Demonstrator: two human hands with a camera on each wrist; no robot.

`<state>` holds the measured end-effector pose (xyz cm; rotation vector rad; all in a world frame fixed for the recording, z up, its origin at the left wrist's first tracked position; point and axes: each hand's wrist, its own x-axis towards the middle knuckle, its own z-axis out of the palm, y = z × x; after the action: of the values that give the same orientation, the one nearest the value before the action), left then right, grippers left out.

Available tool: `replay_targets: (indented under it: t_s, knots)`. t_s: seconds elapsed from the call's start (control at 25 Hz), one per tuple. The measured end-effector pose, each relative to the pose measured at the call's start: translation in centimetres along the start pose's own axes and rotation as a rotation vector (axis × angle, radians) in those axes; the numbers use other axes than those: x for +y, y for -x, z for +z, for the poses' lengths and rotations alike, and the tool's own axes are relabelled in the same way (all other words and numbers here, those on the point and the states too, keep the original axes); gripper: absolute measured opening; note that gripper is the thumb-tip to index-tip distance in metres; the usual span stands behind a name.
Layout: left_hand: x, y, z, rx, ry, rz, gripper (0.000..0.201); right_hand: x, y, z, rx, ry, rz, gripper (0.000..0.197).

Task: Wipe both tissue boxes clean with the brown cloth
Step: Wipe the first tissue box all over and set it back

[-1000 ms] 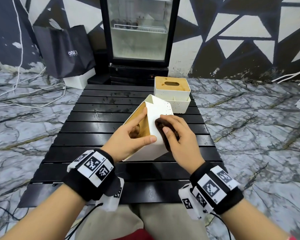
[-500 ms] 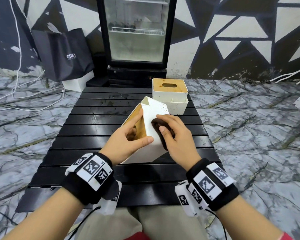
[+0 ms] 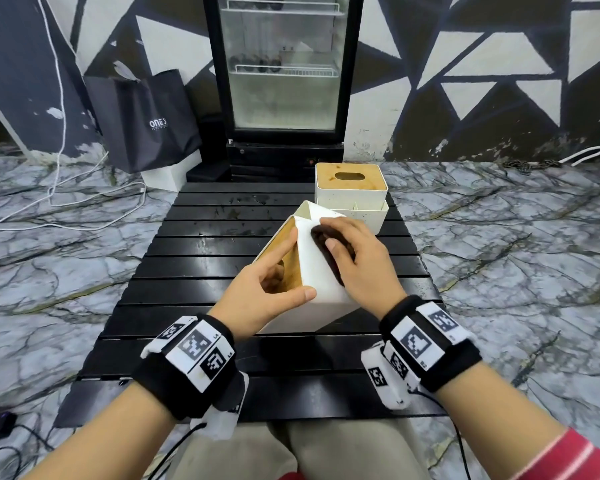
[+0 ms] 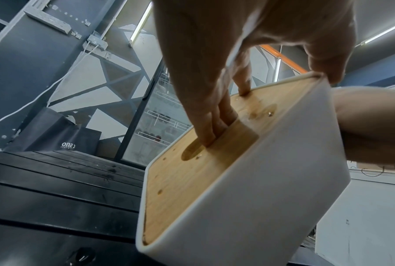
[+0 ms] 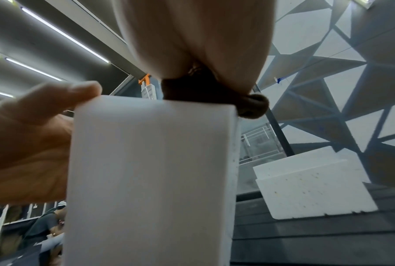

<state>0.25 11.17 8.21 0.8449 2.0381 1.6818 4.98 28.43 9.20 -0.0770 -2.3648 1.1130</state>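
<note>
A white tissue box (image 3: 314, 289) with a wooden lid lies tipped on its side on the black slatted table (image 3: 194, 271), lid facing left. My left hand (image 3: 267, 289) grips it: two fingers (image 4: 214, 126) reach into the lid slot and the thumb lies on the white edge. My right hand (image 3: 357, 261) presses the brown cloth (image 3: 321, 237) onto the box's upward white side (image 5: 151, 162). The bunched cloth (image 5: 249, 106) bulges out under my palm. A second white box (image 3: 350, 192) with a wooden lid stands upright just behind, speckled with dirt (image 5: 310, 189).
A glass-door fridge (image 3: 283, 71) stands past the table's far edge, with a black bag (image 3: 146, 123) to its left. White cables (image 3: 59, 188) trail over the marble floor. Smudges mark the far slats (image 3: 236, 213).
My right hand has slid the cloth a little farther along the box's side. The left hand keeps the same hold.
</note>
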Motion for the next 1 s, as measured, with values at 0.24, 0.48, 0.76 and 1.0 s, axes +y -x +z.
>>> replay_targets:
  t_s: [0.24, 0.48, 0.76, 1.0]
  knots:
    - [-0.3, 0.6, -0.4, 0.002, 0.000, 0.022, 0.080, -1.5, 1.3, 1.2, -0.010, -0.004, -0.109, 0.034]
    - [-0.8, 0.5, -0.2, -0.048, -0.011, 0.015, 0.087, -0.3, 0.9, -0.1, 0.046, -0.025, -0.039, 0.031]
    - [-1.0, 1.3, -0.3, -0.017, 0.009, 0.064, 0.081, -1.7, 2.7, 1.5, 0.025, -0.005, -0.102, 0.034]
    - [-0.5, 1.0, -0.8, -0.051, 0.022, 0.045, 0.076, -1.0, 6.4, 1.7, 0.048, -0.004, -0.211, 0.035]
